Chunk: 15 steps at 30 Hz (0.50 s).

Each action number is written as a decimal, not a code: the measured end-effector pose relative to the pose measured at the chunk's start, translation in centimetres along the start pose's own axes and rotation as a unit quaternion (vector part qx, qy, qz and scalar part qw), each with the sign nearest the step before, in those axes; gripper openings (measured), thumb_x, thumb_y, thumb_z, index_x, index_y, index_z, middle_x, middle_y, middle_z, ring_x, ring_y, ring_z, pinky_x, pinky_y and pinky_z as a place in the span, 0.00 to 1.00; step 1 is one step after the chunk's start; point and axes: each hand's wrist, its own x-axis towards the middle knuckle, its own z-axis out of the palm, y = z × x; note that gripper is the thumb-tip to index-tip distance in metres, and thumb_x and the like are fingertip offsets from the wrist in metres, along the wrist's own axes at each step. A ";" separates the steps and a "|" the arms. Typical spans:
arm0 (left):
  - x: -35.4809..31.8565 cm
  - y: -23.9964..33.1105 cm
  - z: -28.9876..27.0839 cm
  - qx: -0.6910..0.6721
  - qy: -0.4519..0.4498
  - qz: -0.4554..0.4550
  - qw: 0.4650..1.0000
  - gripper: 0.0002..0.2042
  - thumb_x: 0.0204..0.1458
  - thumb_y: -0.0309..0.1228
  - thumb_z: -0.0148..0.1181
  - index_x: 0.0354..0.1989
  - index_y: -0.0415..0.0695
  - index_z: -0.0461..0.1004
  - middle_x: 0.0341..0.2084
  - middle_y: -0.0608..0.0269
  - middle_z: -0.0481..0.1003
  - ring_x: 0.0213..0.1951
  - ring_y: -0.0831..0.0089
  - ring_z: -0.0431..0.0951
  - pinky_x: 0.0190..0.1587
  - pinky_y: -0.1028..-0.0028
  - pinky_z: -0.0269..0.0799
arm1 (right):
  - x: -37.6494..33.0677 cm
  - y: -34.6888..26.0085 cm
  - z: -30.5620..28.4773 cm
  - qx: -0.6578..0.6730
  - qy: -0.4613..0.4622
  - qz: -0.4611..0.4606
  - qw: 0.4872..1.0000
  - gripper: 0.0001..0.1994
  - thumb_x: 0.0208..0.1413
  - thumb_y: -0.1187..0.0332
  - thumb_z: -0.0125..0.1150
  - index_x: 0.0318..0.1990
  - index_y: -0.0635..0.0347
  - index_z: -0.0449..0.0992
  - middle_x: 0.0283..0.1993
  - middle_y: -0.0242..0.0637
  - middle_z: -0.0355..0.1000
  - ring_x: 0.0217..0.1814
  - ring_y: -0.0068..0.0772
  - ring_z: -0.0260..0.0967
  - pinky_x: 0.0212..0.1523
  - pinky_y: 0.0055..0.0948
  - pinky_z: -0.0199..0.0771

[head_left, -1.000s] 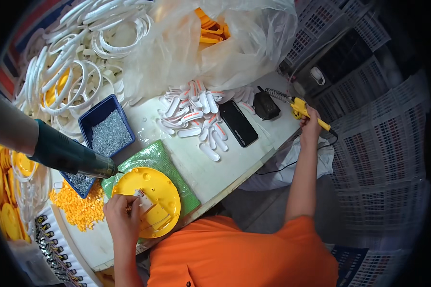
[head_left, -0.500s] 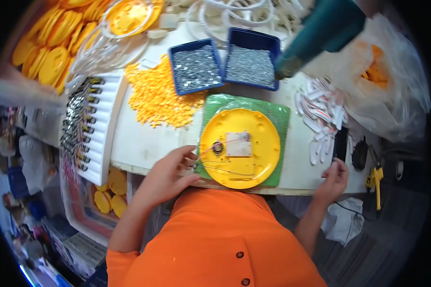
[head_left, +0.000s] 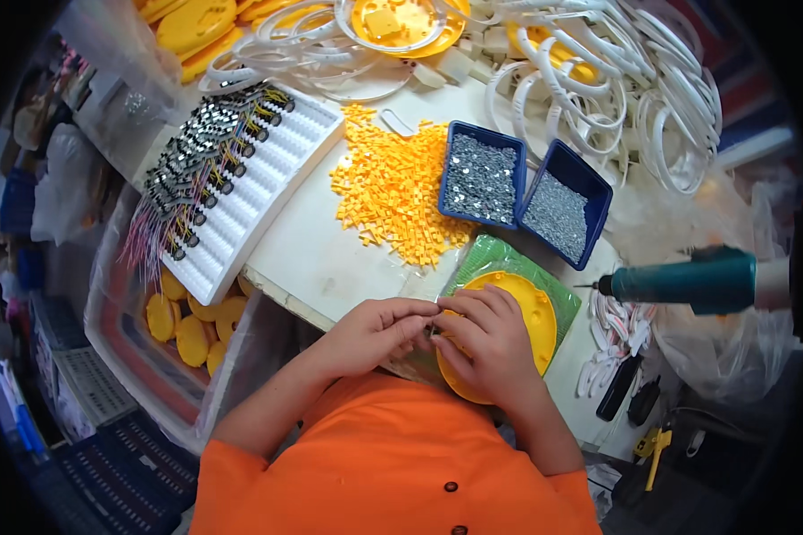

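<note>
Worktable, pale-topped [head_left: 303, 267], is stretching out beyond both hands and off to their left and right. Translucent bin [head_left: 152, 397] is standing to the left of the left hand, with yellow rounded parts [head_left: 192, 339] lying inside. White rings [head_left: 598, 80] are heaping up far beyond the right hand. White ridged tray [head_left: 259, 183] is sitting beyond and left of the left hand, bearing a row of wired components [head_left: 210, 134]. Green mat [head_left: 513, 259] is lying just beyond the right hand. Teal driver [head_left: 687, 283] is pointing its tip leftward, to the right of the right hand. Yellow disc [head_left: 540, 325] is resting on the mat, partly hidden by the right hand — contact between them unclear. Left hand [head_left: 370, 334] and right hand [head_left: 491, 343] are meeting at their fingertips by the disc's left edge, fingers curling, seemingly pinching a small dark piece [head_left: 431, 328] — kind not discernible. Two blue trays are holding small greyish parts [head_left: 482, 174] beyond the right hand. Small yellow pieces [head_left: 393, 187] are lying scattered in a pile, straight beyond the left hand.
</note>
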 end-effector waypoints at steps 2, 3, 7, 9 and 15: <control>0.3 1.2 -0.7 0.198 0.069 0.038 0.977 0.15 0.66 0.26 0.56 0.59 0.37 0.74 0.43 0.61 0.82 0.43 0.76 0.81 0.47 0.75 0.78 | 0.0 0.1 0.0 -0.011 -0.009 0.006 1.000 0.12 0.48 0.69 0.72 0.42 0.53 0.82 0.49 0.34 0.78 0.56 0.41 0.74 0.62 0.48 0.69; 0.7 1.8 -1.4 0.357 0.139 0.133 0.914 0.14 0.63 0.25 0.57 0.56 0.38 0.75 0.42 0.57 0.82 0.42 0.70 0.82 0.46 0.72 0.78 | -0.1 0.3 0.0 -0.007 -0.006 0.014 1.000 0.12 0.48 0.69 0.72 0.42 0.53 0.82 0.49 0.34 0.78 0.56 0.41 0.74 0.62 0.49 0.68; 2.5 4.0 -5.3 0.595 0.276 0.280 0.701 0.07 0.52 0.24 0.64 0.40 0.42 0.78 0.35 0.54 0.76 0.41 0.53 0.77 0.44 0.58 0.74 | 0.3 -0.2 -0.3 -0.006 -0.018 0.039 0.999 0.12 0.48 0.67 0.73 0.41 0.54 0.81 0.50 0.33 0.77 0.57 0.41 0.73 0.63 0.49 0.68; 2.5 4.3 -6.2 0.601 0.271 0.268 0.702 0.06 0.52 0.25 0.65 0.38 0.42 0.78 0.34 0.56 0.75 0.41 0.54 0.77 0.43 0.59 0.74 | 0.3 -0.7 -0.1 0.000 -0.028 0.039 0.999 0.12 0.48 0.67 0.73 0.42 0.53 0.81 0.50 0.33 0.77 0.57 0.41 0.73 0.63 0.50 0.68; 3.4 3.0 -7.2 0.641 0.270 0.272 0.665 0.07 0.50 0.28 0.68 0.35 0.44 0.77 0.34 0.61 0.74 0.40 0.59 0.76 0.42 0.60 0.72 | -0.1 -0.7 1.4 -0.031 -0.050 0.020 0.998 0.13 0.49 0.66 0.73 0.42 0.53 0.80 0.48 0.33 0.76 0.58 0.42 0.71 0.64 0.50 0.68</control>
